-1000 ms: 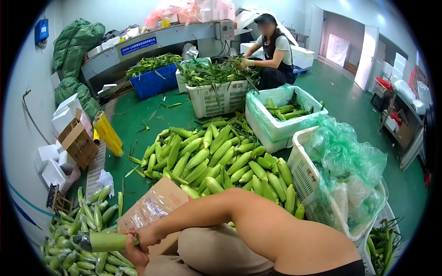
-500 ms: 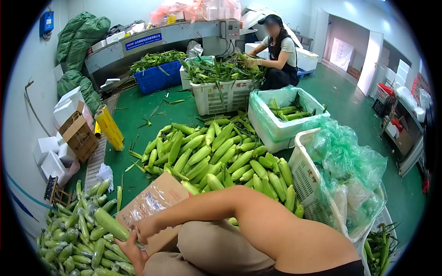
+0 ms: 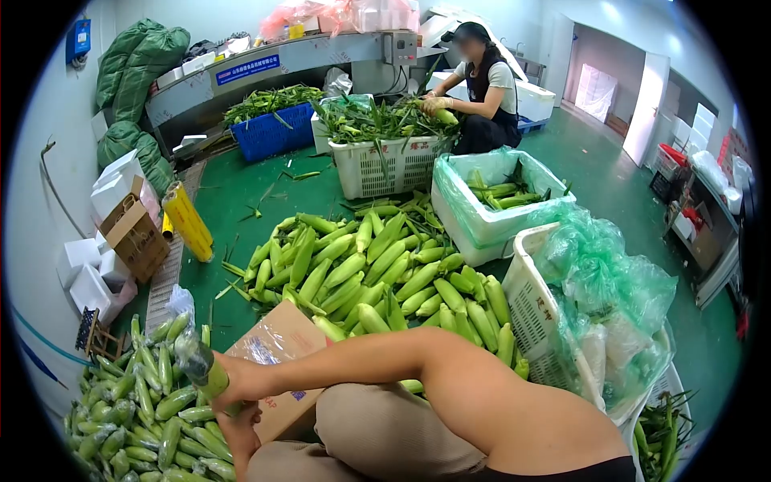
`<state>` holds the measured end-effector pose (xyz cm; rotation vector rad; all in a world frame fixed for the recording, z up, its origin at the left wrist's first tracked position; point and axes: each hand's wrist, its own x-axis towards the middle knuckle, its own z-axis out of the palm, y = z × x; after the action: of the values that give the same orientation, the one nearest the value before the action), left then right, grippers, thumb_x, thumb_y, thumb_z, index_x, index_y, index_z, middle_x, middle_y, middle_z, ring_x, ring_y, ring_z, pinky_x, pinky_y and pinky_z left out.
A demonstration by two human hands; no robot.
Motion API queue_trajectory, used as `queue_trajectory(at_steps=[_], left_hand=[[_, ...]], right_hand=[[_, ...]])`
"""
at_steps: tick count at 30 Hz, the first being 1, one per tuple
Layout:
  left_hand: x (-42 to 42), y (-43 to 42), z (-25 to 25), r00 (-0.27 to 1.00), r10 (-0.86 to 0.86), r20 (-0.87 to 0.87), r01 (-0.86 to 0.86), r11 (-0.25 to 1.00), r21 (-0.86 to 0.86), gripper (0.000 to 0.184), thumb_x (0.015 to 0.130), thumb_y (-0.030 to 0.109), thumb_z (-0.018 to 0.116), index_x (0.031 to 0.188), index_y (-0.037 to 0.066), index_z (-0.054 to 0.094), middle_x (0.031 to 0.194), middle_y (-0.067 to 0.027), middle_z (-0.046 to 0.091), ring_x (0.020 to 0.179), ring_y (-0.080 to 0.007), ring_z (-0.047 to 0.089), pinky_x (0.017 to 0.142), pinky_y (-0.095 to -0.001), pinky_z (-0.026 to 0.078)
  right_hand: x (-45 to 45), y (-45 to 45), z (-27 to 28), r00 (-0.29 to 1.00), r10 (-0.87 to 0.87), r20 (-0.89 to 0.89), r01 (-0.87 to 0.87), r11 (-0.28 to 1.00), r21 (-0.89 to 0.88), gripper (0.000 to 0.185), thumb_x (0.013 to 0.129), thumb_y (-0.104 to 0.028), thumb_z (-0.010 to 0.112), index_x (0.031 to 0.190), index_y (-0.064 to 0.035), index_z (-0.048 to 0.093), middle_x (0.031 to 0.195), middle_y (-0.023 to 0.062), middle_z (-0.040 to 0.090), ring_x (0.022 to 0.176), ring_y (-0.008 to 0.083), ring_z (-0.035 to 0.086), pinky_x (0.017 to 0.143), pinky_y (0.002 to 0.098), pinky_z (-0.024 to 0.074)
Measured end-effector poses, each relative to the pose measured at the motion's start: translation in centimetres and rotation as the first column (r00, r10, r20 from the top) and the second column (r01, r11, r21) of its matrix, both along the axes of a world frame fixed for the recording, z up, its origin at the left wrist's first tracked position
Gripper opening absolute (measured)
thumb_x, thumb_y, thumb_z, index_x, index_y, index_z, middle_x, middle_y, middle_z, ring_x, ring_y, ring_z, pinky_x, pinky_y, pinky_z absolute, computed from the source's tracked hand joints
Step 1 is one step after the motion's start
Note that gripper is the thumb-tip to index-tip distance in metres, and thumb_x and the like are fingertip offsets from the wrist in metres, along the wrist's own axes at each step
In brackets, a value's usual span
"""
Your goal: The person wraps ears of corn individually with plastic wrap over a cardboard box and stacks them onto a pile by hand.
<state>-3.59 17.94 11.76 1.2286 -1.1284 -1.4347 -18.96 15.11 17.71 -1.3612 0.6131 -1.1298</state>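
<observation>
An ear of corn in its green husk point(image 3: 215, 379) is tilted over the front edge of the cardboard box, its upper end covered in clear plastic film. My right hand point(image 3: 234, 377) is closed around the ear. Below it, my left hand point(image 3: 239, 434) has its fingers curled at the ear's lower end, partly hidden by the right hand. The cardboard box point(image 3: 281, 345), with clear film on top, stands by my knee. A pile of film-wrapped corn point(image 3: 152, 418) lies at the left, and unwrapped green corn point(image 3: 377, 273) is heaped on the floor in front.
A co-worker point(image 3: 486, 92) handles corn behind a white crate point(image 3: 389, 165) of husks. A white foam box point(image 3: 482, 225) and a crate point(image 3: 546, 321) with green plastic stand at the right. A blue crate point(image 3: 273, 132) and yellow rolls point(image 3: 189, 221) are at the left.
The ear has swung more upright, and its upper end now shows film over it. My right hand has moved left and up along the ear; my left hand stays low.
</observation>
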Motion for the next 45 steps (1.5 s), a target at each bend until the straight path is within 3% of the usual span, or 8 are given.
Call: queue_trajectory(at_steps=[3, 7, 12, 17, 23, 32, 42, 45], left_hand=[[1.4, -0.1, -0.5, 0.946, -0.32, -0.057, 0.325, 0.925, 0.198, 0.028, 0.079, -0.007, 0.072, 0.106, 0.001, 0.068, 0.095, -0.0089, 0.068, 0.066, -0.0167, 0.06, 0.055, -0.027, 0.043], [3.0, 0.2, -1.1, 0.887, -0.372, -0.272, 0.443, 0.853, 0.278, 0.029, 0.081, -0.005, 0.073, 0.11, 0.0, 0.069, 0.098, -0.0106, 0.07, 0.074, -0.0209, 0.067, 0.062, -0.0297, 0.054], [2.1, 0.2, -0.4, 0.915, -0.355, -0.194, 0.395, 0.885, 0.245, 0.03, 0.082, -0.005, 0.073, 0.111, -0.001, 0.069, 0.099, -0.011, 0.07, 0.077, -0.0221, 0.068, 0.065, -0.0313, 0.056], [1.5, 0.0, -0.3, 0.93, -0.337, -0.146, 0.362, 0.905, 0.222, 0.031, 0.082, -0.005, 0.073, 0.113, -0.001, 0.068, 0.1, -0.0115, 0.071, 0.08, -0.0233, 0.07, 0.067, -0.0328, 0.058], [1.4, 0.0, -0.2, 0.933, -0.335, -0.129, 0.356, 0.914, 0.197, 0.033, 0.083, -0.005, 0.073, 0.115, -0.002, 0.068, 0.101, -0.0121, 0.071, 0.083, -0.0248, 0.071, 0.07, -0.0346, 0.06], [1.9, 0.4, -0.5, 0.925, -0.353, -0.139, 0.374, 0.909, 0.185, 0.037, 0.084, -0.006, 0.073, 0.121, -0.003, 0.066, 0.105, -0.0141, 0.072, 0.094, -0.0295, 0.075, 0.081, -0.0413, 0.065], [2.2, 0.4, -0.8, 0.943, -0.305, -0.136, 0.326, 0.929, 0.174, 0.04, 0.085, -0.006, 0.074, 0.123, -0.003, 0.065, 0.11, -0.0166, 0.071, 0.104, -0.0315, 0.074, 0.085, -0.0421, 0.063], [4.3, -1.4, -6.0, 0.936, -0.351, 0.022, 0.352, 0.934, -0.063, 0.035, 0.091, 0.003, 0.074, 0.125, 0.0, 0.069, 0.112, -0.0152, 0.073, 0.108, -0.0298, 0.073, 0.088, -0.0419, 0.06]], right_hand=[[-0.2, -0.4, -0.7, 0.98, 0.18, -0.087, -0.187, 0.98, -0.069, 0.1, 0.068, -0.011, 0.084, 0.155, -0.0094, 0.034, 0.123, 0.0078, 0.06, 0.115, 0.0205, 0.057, 0.103, 0.0364, 0.0482], [0.1, -1.1, -1.4, 0.944, 0.287, -0.16, -0.315, 0.93, -0.191, 0.096, 0.065, -0.011, 0.083, 0.149, -0.0079, 0.037, 0.12, 0.0095, 0.06, 0.112, 0.02, 0.058, 0.086, 0.0347, 0.0534], [-1.2, 0.8, 2.0, 0.87, 0.374, -0.322, -0.426, 0.898, -0.11, 0.082, 0.064, -0.011, 0.083, 0.136, -0.0068, 0.042, 0.11, 0.0116, 0.062, 0.102, 0.0202, 0.062, 0.076, 0.0355, 0.0548], [-0.6, 0.4, 0.6, 0.936, 0.194, -0.294, -0.288, 0.903, -0.32, 0.081, 0.066, -0.014, 0.084, 0.135, -0.0072, 0.042, 0.107, 0.0132, 0.064, 0.099, 0.0234, 0.063, 0.087, 0.0373, 0.0533], [0.2, -0.3, -1.5, 0.955, 0.105, -0.279, -0.194, 0.929, -0.314, 0.077, 0.064, -0.019, 0.084, 0.13, -0.0064, 0.046, 0.106, 0.0184, 0.063, 0.104, 0.0326, 0.066, 0.087, 0.0395, 0.0523], [0.1, -0.4, -1.9, 0.983, 0.132, -0.128, -0.153, 0.973, -0.175, 0.077, 0.07, -0.011, 0.085, 0.134, -0.0054, 0.043, 0.104, 0.0112, 0.064, 0.097, 0.021, 0.063, 0.085, 0.0373, 0.0545], [-0.2, 0.3, -0.8, 0.978, 0.039, -0.206, -0.081, 0.976, -0.202, 0.081, 0.07, -0.02, 0.088, 0.135, -0.0056, 0.042, 0.109, 0.0156, 0.066, 0.101, 0.0297, 0.066, 0.09, 0.0397, 0.0538], [0.4, -0.1, -1.8, 0.962, -0.036, -0.27, -0.045, 0.956, -0.288, 0.081, 0.069, -0.023, 0.087, 0.134, -0.0061, 0.042, 0.112, 0.0176, 0.066, 0.104, 0.0326, 0.066, 0.092, 0.0411, 0.0533]])
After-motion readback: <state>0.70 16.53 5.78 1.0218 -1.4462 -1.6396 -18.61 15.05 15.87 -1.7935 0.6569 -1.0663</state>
